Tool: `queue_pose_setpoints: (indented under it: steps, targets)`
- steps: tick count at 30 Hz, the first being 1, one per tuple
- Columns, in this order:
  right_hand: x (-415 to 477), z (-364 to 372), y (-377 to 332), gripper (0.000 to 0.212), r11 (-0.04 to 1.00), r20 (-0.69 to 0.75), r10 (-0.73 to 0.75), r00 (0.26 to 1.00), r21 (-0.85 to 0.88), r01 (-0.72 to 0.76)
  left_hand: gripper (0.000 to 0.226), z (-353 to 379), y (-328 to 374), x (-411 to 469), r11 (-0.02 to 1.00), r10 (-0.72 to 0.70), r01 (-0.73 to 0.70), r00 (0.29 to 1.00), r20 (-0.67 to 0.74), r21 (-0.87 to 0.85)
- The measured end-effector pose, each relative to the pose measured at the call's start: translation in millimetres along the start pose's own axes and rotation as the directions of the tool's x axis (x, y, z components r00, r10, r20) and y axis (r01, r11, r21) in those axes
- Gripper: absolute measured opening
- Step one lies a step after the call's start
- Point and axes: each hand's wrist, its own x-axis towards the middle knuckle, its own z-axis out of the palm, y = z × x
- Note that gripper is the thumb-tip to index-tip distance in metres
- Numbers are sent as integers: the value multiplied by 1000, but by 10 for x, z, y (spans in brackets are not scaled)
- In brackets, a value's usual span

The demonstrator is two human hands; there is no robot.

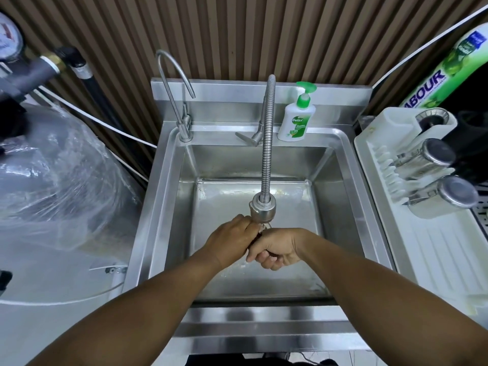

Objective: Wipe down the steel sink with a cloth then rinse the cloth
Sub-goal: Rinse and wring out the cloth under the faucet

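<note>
The steel sink (340,207) fills the middle of the view, its basin wet. A flexible steel tap (265,165) bends down over the basin, and its spray head (262,210) hangs just above my hands. My left hand (229,241) and my right hand (277,249) are pressed together under the spray head, fingers curled. A small dark bit of the cloth (260,237) shows between them; most of it is hidden inside my hands. A little water glints at the nozzle.
A thin gooseneck tap (171,85) stands at the back left of the sink. A Dettol pump bottle (297,117) sits on the back ledge. A white drying rack (412,207) with steel cups is at right. A plastic-wrapped tank (58,175) is at left.
</note>
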Motion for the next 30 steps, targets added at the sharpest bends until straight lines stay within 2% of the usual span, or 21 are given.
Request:
queue_pose_setpoints:
  steps: [2, 4, 6, 8, 10, 12, 13, 14, 16, 19, 21, 22, 24, 26, 28, 30]
  targets:
    - [-2, -10, -3, 35, 998, -116, -47, 992, -54, 41, 26, -39, 19, 53, 994, -105, 109, 984, 144, -22]
    - [-22, -16, -42, 34, 986, -224, -87, 971, -157, 53, 21, -105, 42, 153, 981, -194, 195, 958, 212, 15]
    - [-36, -15, -100, 33, 951, -342, -120, 932, -308, 9, 16, -199, 75, 268, 960, -279, 261, 918, 283, 100]
    - [-29, -19, -147, 24, 899, -442, -186, 877, -437, -30, 15, -219, 96, 355, 932, -363, 348, 875, 319, 105]
    - [-17, -41, -168, 16, 831, -504, -271, 820, -553, -65, 13, -204, 114, 433, 838, -507, 546, 791, 343, -20]
    - [-51, -43, -167, 9, 754, -570, -352, 742, -643, -136, 14, -214, 133, 505, 674, -619, 717, 679, 395, -177]
    - [-82, -38, -160, 14, 733, -606, -385, 696, -659, -169, 13, -215, 136, 535, 638, -623, 742, 655, 427, -207]
    - [-108, -35, -150, 17, 718, -636, -410, 653, -667, -199, 10, -207, 133, 556, 643, -593, 736, 654, 470, -211]
    - [-144, -26, -123, 13, 634, -647, -494, 580, -725, -269, 3, -224, 111, 580, 695, -490, 689, 663, 566, -205]
    - [-87, -18, -83, 5, 459, -582, -612, 536, -813, -358, 14, -286, 19, 601, 725, -325, 632, 665, 673, -274]
    - [-20, -6, -70, 11, 395, -538, -661, 523, -842, -368, 23, -385, -17, 608, 719, -282, 641, 623, 730, -269]
    - [3, -1, -76, 13, 406, -540, -670, 510, -841, -358, 28, -424, -23, 606, 704, -277, 659, 598, 752, -264]
    - [11, -6, -107, 14, 520, -593, -643, 485, -803, -292, 29, -455, -49, 598, 679, -286, 679, 595, 751, -280]
    - [26, -30, -119, 12, 679, -661, -566, 493, -713, -176, 23, -447, -66, 586, 706, -302, 639, 662, 686, -306]
    - [67, -47, -117, 3, 813, -678, -453, 579, -581, -43, 14, -427, -68, 549, 759, -323, 581, 727, 606, -292]
    - [110, -43, -112, 9, 911, -637, -344, 689, -405, 81, 23, -388, -69, 466, 830, -402, 527, 792, 459, -182]
